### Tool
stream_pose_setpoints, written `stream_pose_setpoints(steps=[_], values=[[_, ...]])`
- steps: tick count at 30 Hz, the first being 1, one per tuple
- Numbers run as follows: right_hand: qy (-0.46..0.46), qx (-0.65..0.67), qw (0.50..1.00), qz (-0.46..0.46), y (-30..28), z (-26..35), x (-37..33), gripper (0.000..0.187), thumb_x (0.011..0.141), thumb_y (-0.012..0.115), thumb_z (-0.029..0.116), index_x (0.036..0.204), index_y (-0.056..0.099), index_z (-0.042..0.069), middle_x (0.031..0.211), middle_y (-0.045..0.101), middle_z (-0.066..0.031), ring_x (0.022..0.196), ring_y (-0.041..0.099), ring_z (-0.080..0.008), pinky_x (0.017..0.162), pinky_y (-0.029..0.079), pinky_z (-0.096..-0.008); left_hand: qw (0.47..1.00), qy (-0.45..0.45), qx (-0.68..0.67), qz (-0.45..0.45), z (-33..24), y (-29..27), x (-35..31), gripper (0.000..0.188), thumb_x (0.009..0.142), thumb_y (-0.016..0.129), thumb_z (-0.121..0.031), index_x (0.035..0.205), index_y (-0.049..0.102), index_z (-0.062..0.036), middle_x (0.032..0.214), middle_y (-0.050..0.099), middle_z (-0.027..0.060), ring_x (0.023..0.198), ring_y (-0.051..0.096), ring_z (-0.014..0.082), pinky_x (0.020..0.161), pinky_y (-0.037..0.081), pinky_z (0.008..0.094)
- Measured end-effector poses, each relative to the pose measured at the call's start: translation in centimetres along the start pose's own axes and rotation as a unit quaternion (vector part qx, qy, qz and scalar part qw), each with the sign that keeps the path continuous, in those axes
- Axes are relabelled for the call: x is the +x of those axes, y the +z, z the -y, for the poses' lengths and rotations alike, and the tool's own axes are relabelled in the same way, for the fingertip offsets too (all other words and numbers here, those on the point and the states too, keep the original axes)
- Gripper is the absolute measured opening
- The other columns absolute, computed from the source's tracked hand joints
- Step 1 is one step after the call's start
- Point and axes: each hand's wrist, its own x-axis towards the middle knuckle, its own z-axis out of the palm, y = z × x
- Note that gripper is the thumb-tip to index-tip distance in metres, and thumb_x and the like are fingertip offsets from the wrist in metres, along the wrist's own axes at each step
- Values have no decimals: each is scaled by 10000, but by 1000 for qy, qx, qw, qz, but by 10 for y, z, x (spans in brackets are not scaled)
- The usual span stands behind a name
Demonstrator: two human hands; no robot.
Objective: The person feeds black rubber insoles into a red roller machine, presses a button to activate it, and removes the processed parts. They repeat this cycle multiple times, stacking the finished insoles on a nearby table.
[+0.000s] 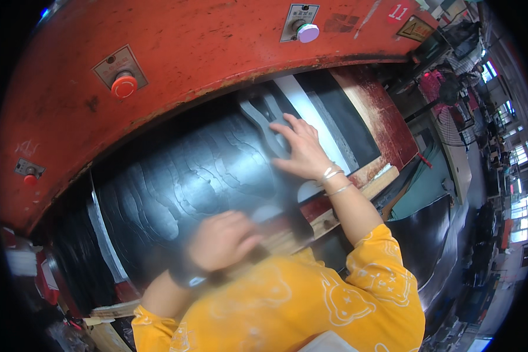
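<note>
Nearest, at six o'clock, the yellow printed sleeves [311,305] of the person fill the lower edge. Just above them, at about seven o'clock from centre, the left hand [222,239] is blurred; it seems curled loosely over the near edge of the black rubber sheet [188,182], with a dark wristband [188,276] at the wrist, but whether that grip actually pinches the rubber I cannot tell. The sheet itself wraps the big roller at the middle of the view, glossy and rippled, running from eight o'clock up toward one o'clock. Beside it, at four o'clock, a worn wooden ledge [372,179] edges the roller. Farther on, at about one o'clock from centre, the right hand [302,154] lies flat with fingers spread wide, palm down, pressing on the sheet where a grey forked strip [263,120] lies, holding nothing; thin silver bangles [333,179] circle its wrist. Beyond, the red machine hood [217,47] arches from nine to two o'clock, bearing a red push button [124,86] at eleven o'clock and a pale lilac knob [307,32] at twelve.
</note>
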Motion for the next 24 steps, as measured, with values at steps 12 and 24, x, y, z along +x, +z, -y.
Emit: stream_pose_setpoints(steps=[12,24], values=[[212,110,971,-29,-59,-115,-97,677,640,748,270,1271,587,85,1403,465,-178,1305,433,-316,1097,309,-374,986,90,142,-24,17,85,114,654,804,682,-350,1345,453,-62,1407,432,170,1335,374,335,1113,280,467],[166,352,868,-307,-21,-60,-116,300,881,595,103,1163,613,2,1169,632,-118,1095,584,-217,969,434,-328,963,4,261,-60,-52,153,108,627,728,717,-304,1298,511,-143,1319,481,163,1263,431,340,1041,311,525]])
